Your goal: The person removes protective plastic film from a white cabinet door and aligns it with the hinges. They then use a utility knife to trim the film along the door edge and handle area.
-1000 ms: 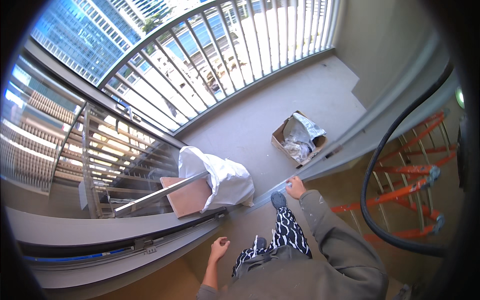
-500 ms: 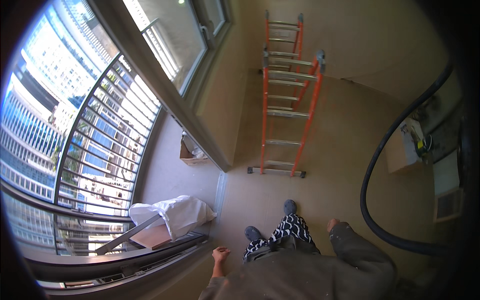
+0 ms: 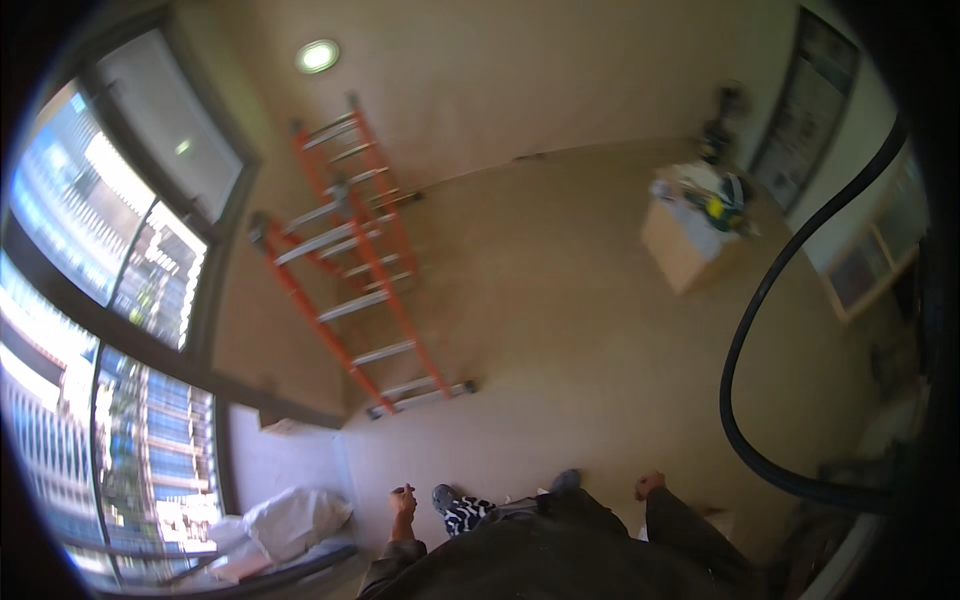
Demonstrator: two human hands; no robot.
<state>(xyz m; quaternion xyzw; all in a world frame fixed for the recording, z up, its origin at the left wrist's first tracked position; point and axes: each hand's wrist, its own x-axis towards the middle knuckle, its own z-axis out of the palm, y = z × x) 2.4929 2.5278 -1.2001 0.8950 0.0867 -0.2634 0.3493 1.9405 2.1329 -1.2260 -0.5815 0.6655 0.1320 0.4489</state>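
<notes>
My left hand (image 3: 403, 502) hangs low at my side, its fingers loosely curled with nothing seen in them. On the other side, my right hand (image 3: 650, 486) is closed into a loose fist, and nothing shows in it either. Neither hand touches anything. Between them are my grey shoes (image 3: 566, 481) and black-and-white patterned trousers (image 3: 468, 515). An orange stepladder (image 3: 384, 353) with metal rungs stands open on the floor ahead and to the left. Nearest my left hand lies a crumpled white bag (image 3: 297, 522) by the window side.
A wooden box or stand (image 3: 675, 245) at the right carries several tools, one yellow-green. A black hose (image 3: 738, 370) loops close along the right of the view. Large windows (image 3: 150, 270) line the left. A round light (image 3: 317, 57) shows at the top.
My view has swung to the right: the stepladder and white bag now sit further left, and the tool-topped box has come fully into view. My hands still hang at my sides.
</notes>
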